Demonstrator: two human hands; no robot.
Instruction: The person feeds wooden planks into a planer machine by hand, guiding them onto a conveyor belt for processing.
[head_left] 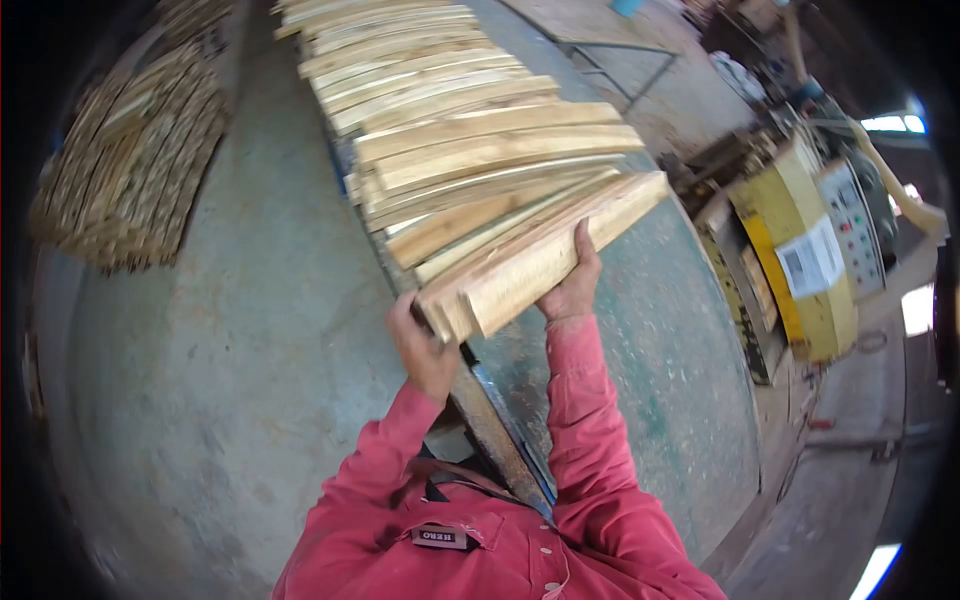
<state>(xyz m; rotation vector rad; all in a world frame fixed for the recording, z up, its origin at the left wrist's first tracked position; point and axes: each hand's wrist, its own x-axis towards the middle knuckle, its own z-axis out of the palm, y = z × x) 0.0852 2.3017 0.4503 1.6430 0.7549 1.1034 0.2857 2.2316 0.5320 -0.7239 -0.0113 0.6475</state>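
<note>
Several wooden slats [560, 255], pressed together in a bundle, lie tilted between my two hands at the near end of a long row of slats. My left hand [424, 352] is closed around the bundle's left end. Under its right part, my right hand [575, 280] grips the near face with the thumb up along the wood. Just beyond the bundle, more loose slats [490, 150] lie side by side on the green-grey table [640, 400]. The fingers of my right hand are partly hidden beneath the wood.
A large stack of slats [140, 150] stands on the floor [270, 250] to the left. At the right is a yellow machine [800, 260] with a control panel [855, 230]. A metal frame [630, 70] stands beyond the table. The table's left edge [490, 420] runs close to my body.
</note>
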